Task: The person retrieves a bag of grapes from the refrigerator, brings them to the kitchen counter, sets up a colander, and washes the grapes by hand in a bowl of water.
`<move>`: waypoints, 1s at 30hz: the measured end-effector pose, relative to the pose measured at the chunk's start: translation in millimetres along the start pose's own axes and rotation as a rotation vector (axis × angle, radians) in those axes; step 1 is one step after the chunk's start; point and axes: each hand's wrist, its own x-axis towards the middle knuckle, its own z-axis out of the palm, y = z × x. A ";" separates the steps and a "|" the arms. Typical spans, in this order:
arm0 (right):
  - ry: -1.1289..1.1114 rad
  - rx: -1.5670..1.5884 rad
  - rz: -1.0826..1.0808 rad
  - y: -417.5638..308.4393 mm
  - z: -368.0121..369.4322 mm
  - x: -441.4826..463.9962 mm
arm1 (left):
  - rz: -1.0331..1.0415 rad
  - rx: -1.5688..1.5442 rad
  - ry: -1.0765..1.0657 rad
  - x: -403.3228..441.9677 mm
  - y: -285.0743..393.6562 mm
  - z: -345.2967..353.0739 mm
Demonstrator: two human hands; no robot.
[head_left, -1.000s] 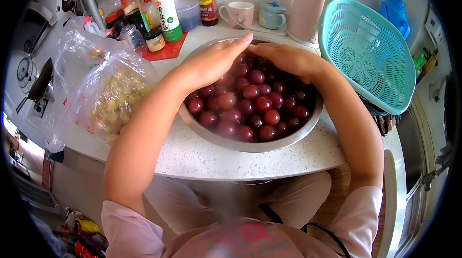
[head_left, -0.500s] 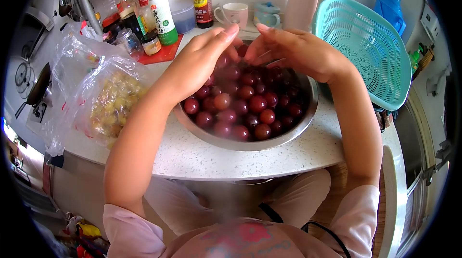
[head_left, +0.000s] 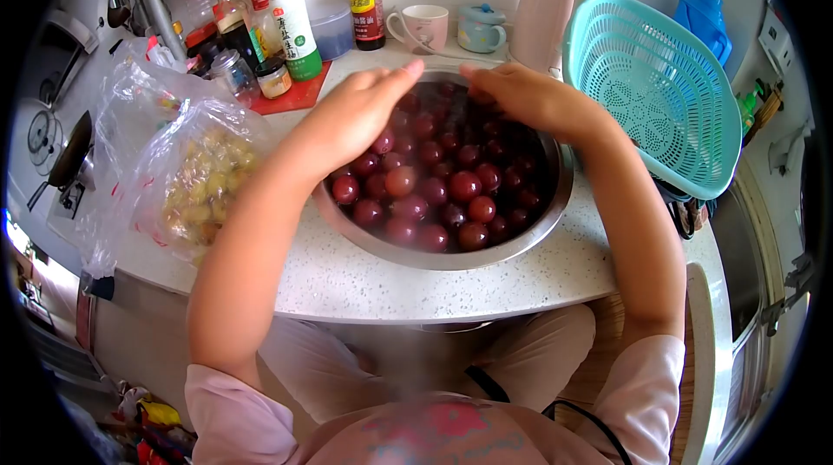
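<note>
A wide metal bowl (head_left: 451,262) on the speckled counter holds many dark red grapes (head_left: 465,186), some of them shiny and wet. Over the bowl's far left part is my left hand (head_left: 369,109), thumb up, its fingers hidden below the palm among the grapes. My right hand (head_left: 525,101) reaches in from the far right, fingers pointing down and mostly out of sight. A gap parts the two thumbs. What either hand holds, if anything, cannot be made out.
At left lies a clear plastic bag (head_left: 204,179) of greenish grapes. Bottles and jars stand on a red mat (head_left: 299,97) behind it. A cup (head_left: 421,27), a lidded mug (head_left: 480,28) and a pink kettle (head_left: 542,12) stand at the back. A turquoise basket (head_left: 655,92) leans at right.
Both hands rose and parted above the grapes, then lowered back to the bowl with a gap between them. The view has shifted slightly to the right.
</note>
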 end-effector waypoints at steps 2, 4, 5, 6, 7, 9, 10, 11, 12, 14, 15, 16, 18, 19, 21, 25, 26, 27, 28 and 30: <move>-0.082 -0.017 0.004 4.7 3.0 13.6 | 0.013 0.098 -0.057 6.6 -8.9 8.3; -0.104 0.040 0.013 4.8 11.6 24.4 | -0.007 0.291 -0.040 -0.3 2.4 18.2; -0.106 0.051 -0.015 6.3 12.3 25.2 | 0.024 0.411 -0.038 2.9 -0.3 20.2; -0.110 0.063 -0.042 1.9 13.9 20.2 | 0.011 0.402 -0.068 4.1 0.4 19.6; -0.110 0.080 -0.070 -0.4 15.2 16.7 | -0.002 0.397 -0.100 5.0 2.1 17.9; -0.160 0.222 -0.026 0.7 16.0 16.7 | -0.011 0.313 -0.141 4.9 7.3 14.4; -0.187 0.288 -0.002 1.6 16.1 16.5 | -0.016 0.266 -0.160 5.1 8.5 13.9; -0.186 0.326 0.005 1.9 16.4 15.7 | 0.017 0.216 -0.156 7.0 6.8 14.4; -0.187 0.365 0.013 2.0 17.4 14.8 | 0.049 0.166 -0.152 9.5 2.7 15.3; -0.173 0.438 0.008 -0.4 19.5 12.1 | 0.098 0.088 -0.122 13.6 -3.5 15.7; -0.158 0.474 -0.004 -4.4 19.2 8.6 | 0.117 0.060 -0.100 15.4 -4.6 15.2; -0.143 0.509 -0.015 -8.4 18.8 5.0 | 0.135 0.033 -0.076 15.8 -5.4 14.8; -0.104 0.476 -0.038 -16.8 17.3 -2.9 | 0.187 -0.090 -0.077 11.6 -2.3 13.1; -0.083 0.459 -0.050 -18.5 17.6 -5.5 | 0.214 -0.150 -0.078 8.3 1.6 12.1; -0.034 0.489 -0.133 -15.4 20.6 -9.5 | 0.239 -0.174 -0.066 0.2 7.0 11.4; -0.142 0.422 -0.299 -14.4 7.6 -19.2 | 0.310 -0.120 -0.024 -11.6 13.5 6.4; -0.133 0.383 -0.261 -18.8 3.7 -25.0 | 0.321 -0.095 -0.007 -14.0 15.5 4.8; -0.125 0.343 -0.224 -27.0 -0.7 -34.3 | 0.283 -0.114 -0.019 -17.8 19.5 3.0; -0.116 0.304 -0.186 -31.3 -3.1 -39.4 | 0.245 -0.132 -0.031 -21.9 24.3 1.1; -0.082 0.347 -0.227 -28.8 -5.1 -41.0 | 0.230 -0.143 -0.040 -23.2 25.3 0.0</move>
